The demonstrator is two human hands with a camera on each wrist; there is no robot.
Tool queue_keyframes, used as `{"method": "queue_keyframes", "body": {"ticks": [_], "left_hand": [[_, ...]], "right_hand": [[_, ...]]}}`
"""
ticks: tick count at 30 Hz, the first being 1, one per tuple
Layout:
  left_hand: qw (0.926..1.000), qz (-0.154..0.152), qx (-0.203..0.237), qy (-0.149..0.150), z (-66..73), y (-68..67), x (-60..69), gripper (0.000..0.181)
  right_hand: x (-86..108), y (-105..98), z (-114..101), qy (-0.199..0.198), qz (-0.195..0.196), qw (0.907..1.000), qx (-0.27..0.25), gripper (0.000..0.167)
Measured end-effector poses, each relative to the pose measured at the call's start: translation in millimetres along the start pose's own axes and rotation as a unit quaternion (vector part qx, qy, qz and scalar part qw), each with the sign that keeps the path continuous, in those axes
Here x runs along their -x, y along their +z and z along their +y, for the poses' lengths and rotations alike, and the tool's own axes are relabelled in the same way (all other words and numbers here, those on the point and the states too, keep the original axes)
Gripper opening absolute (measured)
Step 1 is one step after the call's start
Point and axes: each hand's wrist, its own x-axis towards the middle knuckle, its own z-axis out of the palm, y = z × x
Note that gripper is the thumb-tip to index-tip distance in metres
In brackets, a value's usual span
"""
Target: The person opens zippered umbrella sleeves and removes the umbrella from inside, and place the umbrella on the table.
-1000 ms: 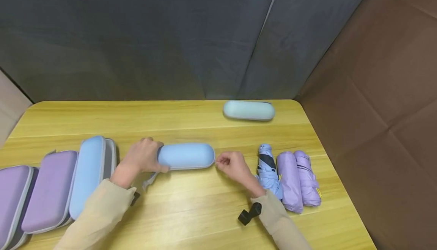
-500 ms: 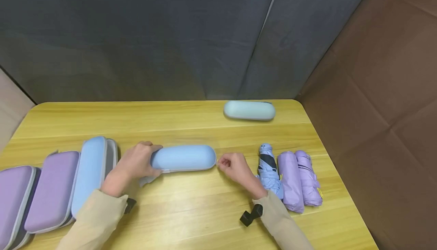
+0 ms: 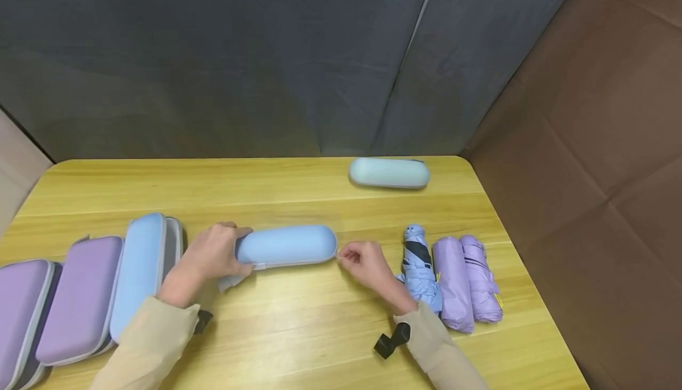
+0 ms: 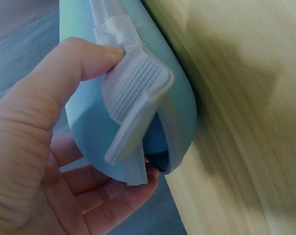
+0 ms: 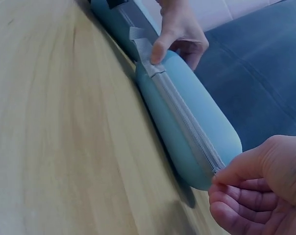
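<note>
A light blue zippered case [image 3: 290, 245] with rounded ends lies lengthwise across the middle of the table. My left hand [image 3: 213, 251] grips its left end, the thumb pressing near a grey fabric strap [image 4: 138, 81]. Below that strap, a gap at the end of the case shows its dark inside. At the opposite end my right hand [image 3: 367, 263] pinches the zipper pull [image 5: 216, 170] between thumb and index finger; the fingertips mostly cover the pull. The zipper seam [image 5: 182, 112] runs along the near side of the case.
At the left stand a larger blue case [image 3: 140, 271] and two purple cases [image 3: 82, 298]. A pale green case [image 3: 389, 173] lies near the back edge. Folded umbrellas, one blue [image 3: 421, 277] and two purple [image 3: 453, 283], lie right of my right hand.
My left hand has shifted slightly left along the case, uncovering more of it. The right hand has stayed at the right end, moving only slightly.
</note>
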Motion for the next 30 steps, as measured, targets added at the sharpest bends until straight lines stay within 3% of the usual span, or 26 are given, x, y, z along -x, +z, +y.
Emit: {"method": "queue_keyframes", "body": {"ticks": [15,30], "left_hand": [[0.9998,0.019,-0.001,-0.008,1.2,1.4,4.2,0.062],[0.9998,0.017,0.000,-0.012,4.3,1.4,4.9,0.064]], "right_hand": [[2.4,10,-13,0.002,0.010,0.9997,0.022,0.004],[-13.7,70,-61,-0.067,-0.020,0.9931,0.094,0.007]]}}
